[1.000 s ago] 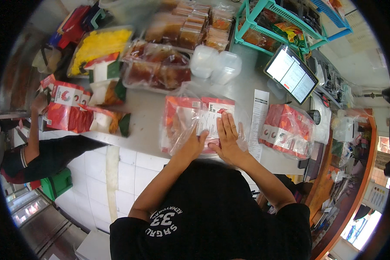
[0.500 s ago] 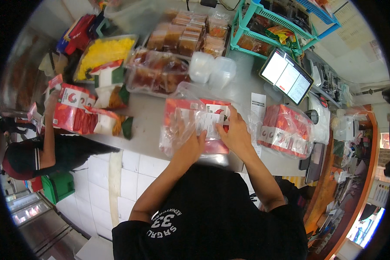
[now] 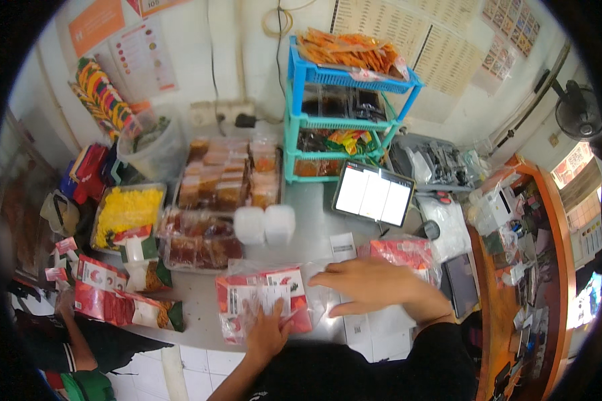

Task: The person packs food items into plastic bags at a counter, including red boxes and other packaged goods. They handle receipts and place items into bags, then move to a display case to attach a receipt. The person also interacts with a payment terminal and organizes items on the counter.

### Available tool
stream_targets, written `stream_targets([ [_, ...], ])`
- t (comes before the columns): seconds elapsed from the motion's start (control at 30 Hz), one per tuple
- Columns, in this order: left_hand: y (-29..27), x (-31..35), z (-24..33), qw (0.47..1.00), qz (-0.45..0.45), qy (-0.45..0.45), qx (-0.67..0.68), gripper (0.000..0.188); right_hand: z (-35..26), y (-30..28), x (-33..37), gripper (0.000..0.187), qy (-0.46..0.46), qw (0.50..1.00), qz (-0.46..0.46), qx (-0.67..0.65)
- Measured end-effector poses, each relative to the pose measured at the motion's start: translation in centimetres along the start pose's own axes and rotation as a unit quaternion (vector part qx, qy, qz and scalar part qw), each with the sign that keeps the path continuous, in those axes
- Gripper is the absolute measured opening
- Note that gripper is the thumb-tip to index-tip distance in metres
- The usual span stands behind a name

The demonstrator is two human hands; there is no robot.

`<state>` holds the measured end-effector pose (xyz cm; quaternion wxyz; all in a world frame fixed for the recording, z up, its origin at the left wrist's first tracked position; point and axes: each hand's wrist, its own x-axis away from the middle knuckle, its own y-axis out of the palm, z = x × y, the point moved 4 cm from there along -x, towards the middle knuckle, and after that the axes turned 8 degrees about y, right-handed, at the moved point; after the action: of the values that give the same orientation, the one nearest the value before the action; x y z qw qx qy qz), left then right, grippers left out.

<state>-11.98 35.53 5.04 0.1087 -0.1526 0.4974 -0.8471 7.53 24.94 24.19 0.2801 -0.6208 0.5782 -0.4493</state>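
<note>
A clear plastic bag holding a red and white food box (image 3: 301, 314) lies on the metal counter in front of me, with a white paper slip (image 3: 237, 299) on its top. My left hand (image 3: 267, 333) rests on the bag, fingers stretched over the slip. Just right of the bag, my right hand (image 3: 378, 289) is raised above the counter with thumb and fingers apart, nothing visible in its grasp. Its fingertips come close to the bag's loose plastic edge; whether they touch cannot be told. Beyond the right hand, another bagged red package (image 3: 401, 250) is partly hidden.
A tablet (image 3: 373, 194) stands behind my right hand, beside a tiered basket rack (image 3: 341, 122). White containers (image 3: 249, 226) stand near trays of packed brown food (image 3: 211, 177). At left are a tray of yellow food (image 3: 130, 210), red boxes (image 3: 100, 284) and another person's arm (image 3: 80, 344).
My right hand has lifted off the bag and moved to the right. My left hand stays on the bag. The view has tilted up, showing more of the wall and rack.
</note>
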Motion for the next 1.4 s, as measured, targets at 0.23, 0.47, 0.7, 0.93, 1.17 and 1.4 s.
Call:
stream_targets([
  [0.23, -0.4, -0.7, 0.2, 0.998, -0.058, -0.024, 0.010, 0.086, 11.6, -29.0, -5.1, 0.018, 0.080, 0.837, 0.501, 0.203],
  [0.47, -3.1, -0.9, 1.3, 0.991, -0.017, -0.064, 0.115, 0.095, 20.5, -33.7, -10.5, 0.018, 0.216, 0.905, 0.349, 0.113],
  [0.7, -4.8, 0.2, 1.5, 0.996, 0.047, -0.066, 0.037, 0.076, 22.1, -33.7, -10.3, 0.020, 0.156, 0.892, 0.368, 0.212],
  [0.93, -7.8, 3.4, -0.1, 0.902, 0.419, -0.082, -0.065, 0.054, 20.8, -35.4, -4.0, 0.022, 0.116, 0.821, 0.515, 0.218],
  [1.17, -10.8, 4.6, -5.4, 0.846, 0.496, -0.173, -0.089, 0.063, 14.5, -27.2, -1.8, 0.029, 0.079, 0.846, 0.506, 0.146],
  [1.4, -10.3, 4.9, -6.8, 0.909, 0.400, -0.104, 0.062, 0.015, 15.1, -25.3, -1.4, 0.022, 0.146, 0.837, 0.527, -0.033],
])
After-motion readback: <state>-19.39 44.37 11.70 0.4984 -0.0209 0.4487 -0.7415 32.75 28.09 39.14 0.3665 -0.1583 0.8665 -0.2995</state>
